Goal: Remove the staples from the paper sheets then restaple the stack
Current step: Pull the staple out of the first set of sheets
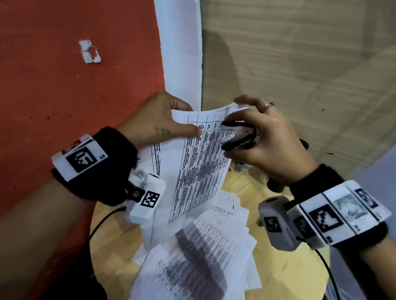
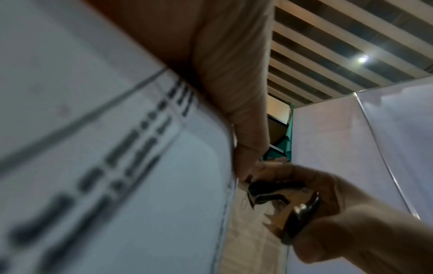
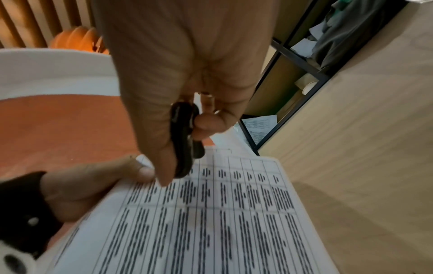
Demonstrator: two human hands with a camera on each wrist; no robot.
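My left hand (image 1: pixel 168 122) grips the top left corner of a printed sheet stack (image 1: pixel 203 164), held up above the table; the thumb lies across the page front. My right hand (image 1: pixel 258 135) grips a black claw staple remover (image 1: pixel 238 135) over the stack's upper right area. In the left wrist view the staple remover (image 2: pixel 276 196) shows metal claws just right of the paper edge (image 2: pixel 229 185). In the right wrist view the staple remover (image 3: pixel 185 139) sits between thumb and fingers above the tabled page (image 3: pixel 211 213). No staple is visible.
More loose printed sheets (image 1: pixel 199 261) lie fanned on a round wooden table (image 1: pixel 284 271) below the held stack. A red wall (image 1: pixel 58 71) is at left, a wooden panel (image 1: pixel 313 64) at right. Black cables hang from both wrist units.
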